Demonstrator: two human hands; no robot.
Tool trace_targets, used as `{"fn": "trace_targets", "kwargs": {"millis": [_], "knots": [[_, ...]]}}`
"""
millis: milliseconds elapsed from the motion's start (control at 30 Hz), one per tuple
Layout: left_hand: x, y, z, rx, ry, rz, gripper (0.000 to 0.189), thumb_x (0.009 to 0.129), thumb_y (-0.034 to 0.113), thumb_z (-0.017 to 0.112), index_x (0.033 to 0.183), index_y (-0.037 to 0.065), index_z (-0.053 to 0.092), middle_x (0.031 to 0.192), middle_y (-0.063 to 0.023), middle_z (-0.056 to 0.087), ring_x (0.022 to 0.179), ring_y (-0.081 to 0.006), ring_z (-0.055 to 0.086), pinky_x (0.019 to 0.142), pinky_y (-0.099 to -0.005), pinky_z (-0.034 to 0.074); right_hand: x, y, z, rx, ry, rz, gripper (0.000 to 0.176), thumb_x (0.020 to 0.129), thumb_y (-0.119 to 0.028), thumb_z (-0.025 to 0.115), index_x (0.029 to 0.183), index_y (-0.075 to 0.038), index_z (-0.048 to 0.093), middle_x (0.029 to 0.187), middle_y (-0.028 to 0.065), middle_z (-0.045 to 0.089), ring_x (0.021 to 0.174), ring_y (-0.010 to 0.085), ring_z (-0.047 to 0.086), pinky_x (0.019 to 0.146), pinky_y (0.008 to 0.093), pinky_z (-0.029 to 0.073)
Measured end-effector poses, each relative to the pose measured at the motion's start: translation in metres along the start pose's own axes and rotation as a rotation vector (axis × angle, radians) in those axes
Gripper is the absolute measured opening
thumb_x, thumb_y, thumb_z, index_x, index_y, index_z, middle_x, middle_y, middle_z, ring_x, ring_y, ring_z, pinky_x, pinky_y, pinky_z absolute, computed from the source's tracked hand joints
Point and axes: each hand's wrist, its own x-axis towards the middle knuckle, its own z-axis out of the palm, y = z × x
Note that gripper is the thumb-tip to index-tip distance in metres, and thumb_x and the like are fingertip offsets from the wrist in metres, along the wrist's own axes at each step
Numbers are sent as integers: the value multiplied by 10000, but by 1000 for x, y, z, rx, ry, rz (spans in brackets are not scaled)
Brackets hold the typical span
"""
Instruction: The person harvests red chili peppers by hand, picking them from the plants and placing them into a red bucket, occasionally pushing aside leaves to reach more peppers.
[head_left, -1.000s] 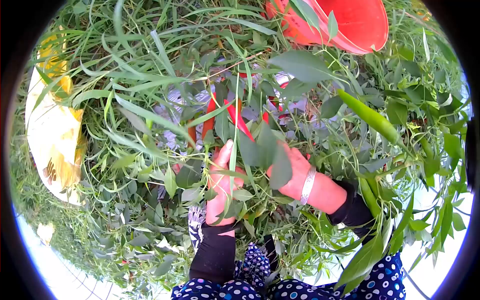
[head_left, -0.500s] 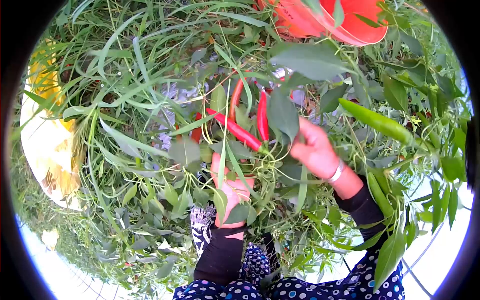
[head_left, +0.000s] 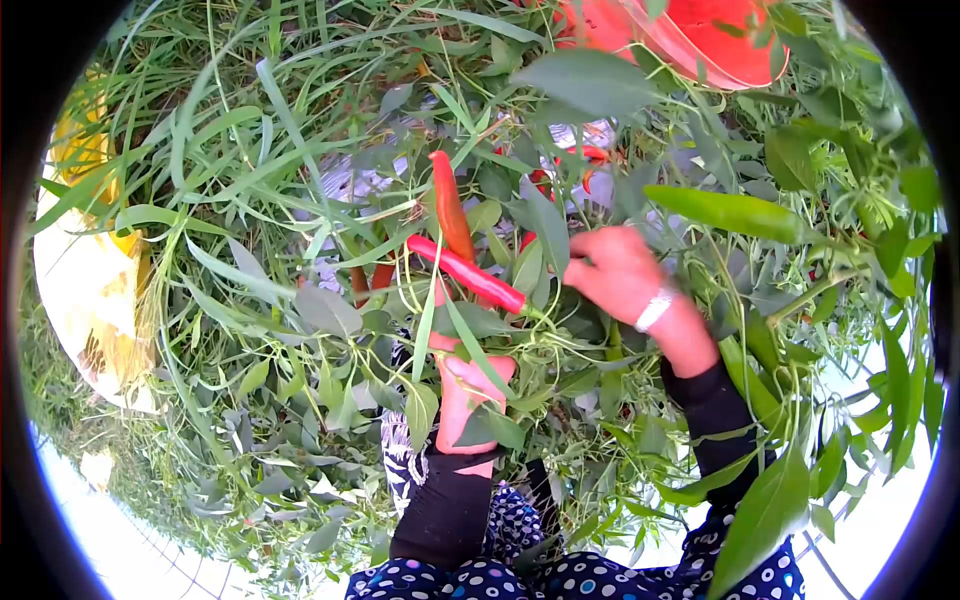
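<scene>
My right hand (head_left: 615, 275), with a silver bracelet at the wrist, is among the leaves of a chili plant. Its fingers are curled together beside a dark leaf (head_left: 545, 225); what they hold, if anything, is hidden. Left of it a bright red chili (head_left: 468, 275) hangs slantwise from a green stem. An orange-red chili (head_left: 450, 210) stands nearly upright behind that one. My left hand (head_left: 470, 390) is below these chilies, its fingers mostly covered by leaves and stems. More red chilies (head_left: 590, 160) show farther back, partly hidden by foliage.
A red bucket (head_left: 700, 50) lies in the greenery at the top. A yellow and white sack (head_left: 90, 280) is at the far left. Large green chilies (head_left: 725, 212) hang at the right. Long grass (head_left: 220, 120) and leafy branches surround both hands.
My right hand has shifted slightly left and its fingers have curled more. The orange-red chili now leans left. The second bright red chili beside it has mostly gone from sight behind a leaf.
</scene>
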Motion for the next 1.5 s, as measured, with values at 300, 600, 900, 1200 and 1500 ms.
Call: {"fn": "trace_targets", "kwargs": {"millis": [300, 600, 900, 1200, 1500], "knots": [[-93, -24, -53, 94, 255, 38, 470, 855, 403, 492, 1239, 138, 436, 1136, -79, 515, 1032, -225, 495, 917, -428, 404, 29, -14, 16, 519, -156, 23, 818, 710, -240, 705, 1358, -7, 263, 878, 38, 605, 742, 152, 576, 630, 283, 467], [-100, -30, -38, 193, 222, 116, 486, 870, 374, 462, 1286, 133, 391, 1156, -86, 518, 1053, -232, 501, 931, -442, 396, 45, -1, 44, 964, -98, 337, 368, 762, -297, 629, 1018, -40, 562, 811, 41, 567, 562, 116, 514, 467, 264, 416], [-98, -36, -49, 50, 159, 59, 432, 855, 355, 506, 1228, 144, 456, 1155, -70, 503, 1111, -240, 460, 940, -426, 394, 62, -15, 29, 1053, 293, 531, 402, 859, -414, 537, 1062, -67, 549, 822, 28, 559, 456, 130, 493, 405, 254, 378], [-98, -35, -43, 132, 392, 128, 376, 827, 373, 536, 1145, 174, 540, 1140, 7, 538, 1032, -192, 524, 858, -422, 435, 46, -30, -31, 160, 525, -171, 135, 716, -66, 564, 818, -1, 505, 673, 67, 500, 634, 146, 487, 560, 314, 385], [-93, -31, -46, 150, 339, 10, 521, 846, 479, 467, 1234, 131, 457, 1191, -72, 493, 1106, -229, 471, 940, -413, 380, 32, -76, 1, 105, -294, -183, 194, 729, -6, 569, 921, 2, 594, 741, 177, 595, 684, 234, 636, 615, 349, 481]]}}
